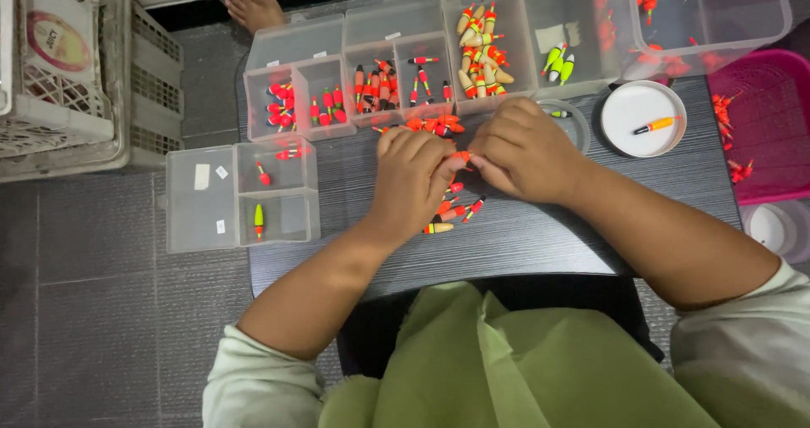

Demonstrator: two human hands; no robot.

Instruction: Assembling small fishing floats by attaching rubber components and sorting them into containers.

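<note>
Both hands meet mid-frame over loose fishing floats on a dark table.

I see left hand (411,175) and right hand (523,151) pinching one orange float (461,155) between their fingertips, centre frame. Four loose floats (454,211) lie just below the hands and more just above (that cluster is too tight to count). White round lid (641,109), upper right, holds one orange-yellow float. Clear two-cell box (243,196), left of centre: one red float, one yellow-green; two small white labels on its open lid. Upper centre bin (557,63) holds three green-yellow floats and a pale rectangular label. Pink basket (764,124) at right edge. White crate (59,65), upper left, carries an oval pink label.
</note>
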